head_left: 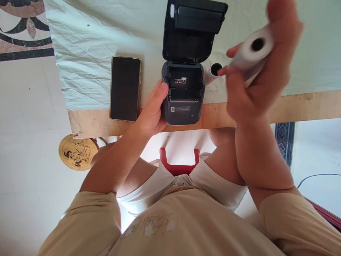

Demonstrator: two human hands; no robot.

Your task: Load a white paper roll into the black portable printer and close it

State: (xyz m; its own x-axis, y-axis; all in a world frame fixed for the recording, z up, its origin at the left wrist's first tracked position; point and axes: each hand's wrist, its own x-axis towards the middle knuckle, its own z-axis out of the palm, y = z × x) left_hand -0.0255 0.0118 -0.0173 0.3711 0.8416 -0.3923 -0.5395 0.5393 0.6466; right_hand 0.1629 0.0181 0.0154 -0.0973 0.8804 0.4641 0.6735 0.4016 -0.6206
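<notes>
A black portable label printer point(183, 110) is near the table's front edge, its lid point(190, 39) flipped up and away from me. The paper bay inside holds no roll; a small printed label shows in it. My left hand point(156, 106) grips the printer's left side, thumb on the rim. Up and to the right, my right hand point(263, 81) holds a white paper roll point(246, 53), its hollow core facing the camera; the hand is slightly blurred. Just right of the printer is a small white cylinder with a dark end point(215, 69), close to my right fingertips.
A phone with a dark screen point(125, 89) lies left of the printer. Pale green cloth point(85, 42) covers the wooden table point(90, 121), whose bare front edge shows. Below are a round wooden stool point(78, 153) and a red seat edge point(179, 169) between my legs.
</notes>
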